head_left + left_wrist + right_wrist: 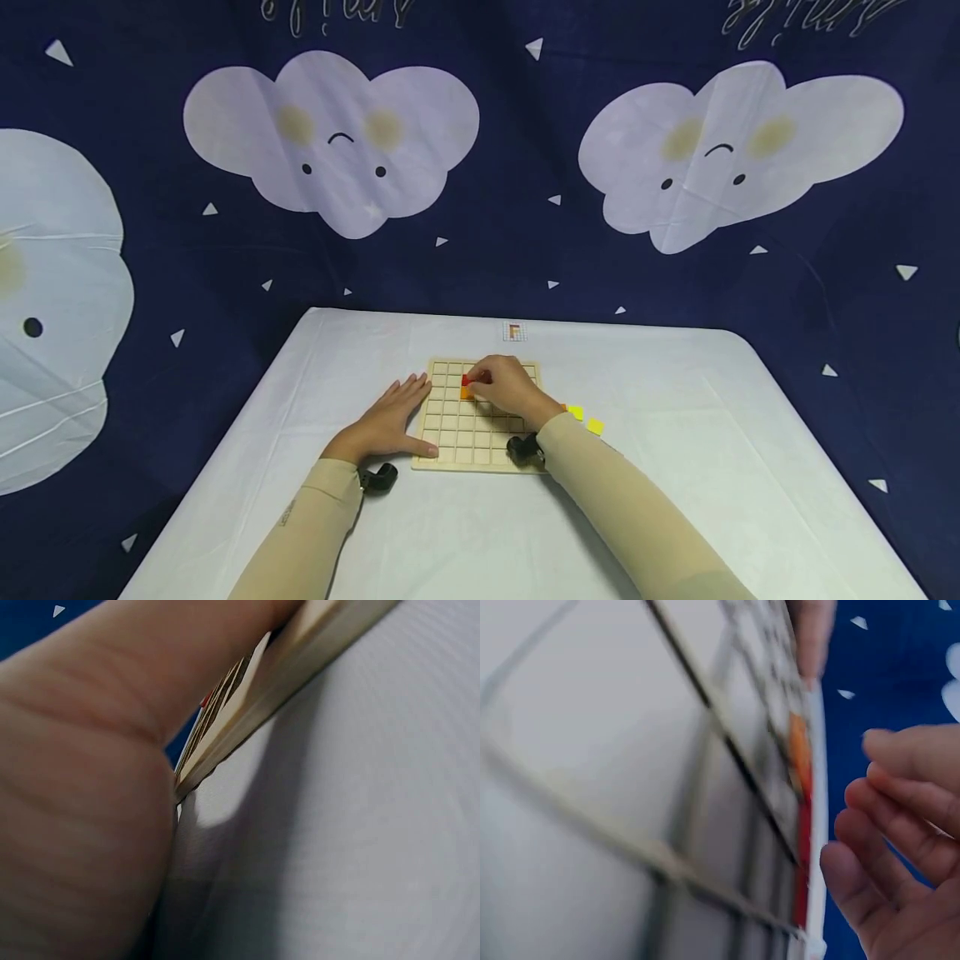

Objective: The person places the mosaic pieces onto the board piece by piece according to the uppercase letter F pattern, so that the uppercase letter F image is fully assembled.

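A wooden grid board [453, 457] lies on the white table, with a red tile [465, 380] and an orange tile [466, 393] in its upper part. My right hand [506, 385] hovers over these tiles, fingers loosely bent. In the right wrist view, its fingertips [855, 795] stand apart from the orange tile [801, 750] and the red pieces [804, 832], and no tile shows between them. My left hand [390, 423] lies spread at the board's left side, its thumb on the near left corner. The left wrist view shows the board's edge [247, 712] beside that thumb.
Yellow tiles [595, 427] lie right of the board, with a bit of orange [564, 407] showing by the right wrist. A small printed grid card [514, 332] sits at the table's far edge. Behind hangs a dark blue cloth [517, 167] with clouds.
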The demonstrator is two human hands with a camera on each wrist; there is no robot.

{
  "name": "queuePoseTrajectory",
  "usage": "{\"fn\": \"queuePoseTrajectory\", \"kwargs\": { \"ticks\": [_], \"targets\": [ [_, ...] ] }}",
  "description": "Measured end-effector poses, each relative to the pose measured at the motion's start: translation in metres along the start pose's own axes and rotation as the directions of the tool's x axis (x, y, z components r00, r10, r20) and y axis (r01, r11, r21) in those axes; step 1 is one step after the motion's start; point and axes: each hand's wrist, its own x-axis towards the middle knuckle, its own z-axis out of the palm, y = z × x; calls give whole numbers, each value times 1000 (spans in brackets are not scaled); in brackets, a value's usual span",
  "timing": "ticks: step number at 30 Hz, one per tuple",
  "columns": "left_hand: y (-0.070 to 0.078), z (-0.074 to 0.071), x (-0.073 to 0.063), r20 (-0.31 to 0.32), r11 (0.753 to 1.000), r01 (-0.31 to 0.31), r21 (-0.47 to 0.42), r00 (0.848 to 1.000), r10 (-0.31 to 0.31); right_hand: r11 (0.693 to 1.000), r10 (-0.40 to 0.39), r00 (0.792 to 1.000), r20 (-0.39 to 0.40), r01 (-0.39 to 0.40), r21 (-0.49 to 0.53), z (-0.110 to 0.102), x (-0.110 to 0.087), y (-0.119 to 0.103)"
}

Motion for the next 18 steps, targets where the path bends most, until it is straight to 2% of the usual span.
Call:
{"fn": "queuePoseTrajectory", "kwargs": {
  "ticks": [4, 9, 13, 18],
  "targets": [
    [0, -1, 0, -3, 1000, 4, 2, 1000, -4, 997, 27, 998, -55, -23, 73, -24, -6, 11],
    [0, 0, 1, -9, 1000, -2, 2, 1000, 2, 984, 124, 982, -140, -104, 144, -59, -19, 29],
    [0, 1, 1, -14, 1000, -2, -1, 1000, 2, 977, 183, 962, -202, -155, 146, -77, -31, 42],
    [1, 2, 0, -17, 1000, 3, -1, 1000, -3, 967, 239, 947, -213, -211, 143, -89, -46, 57]
  ]
}}
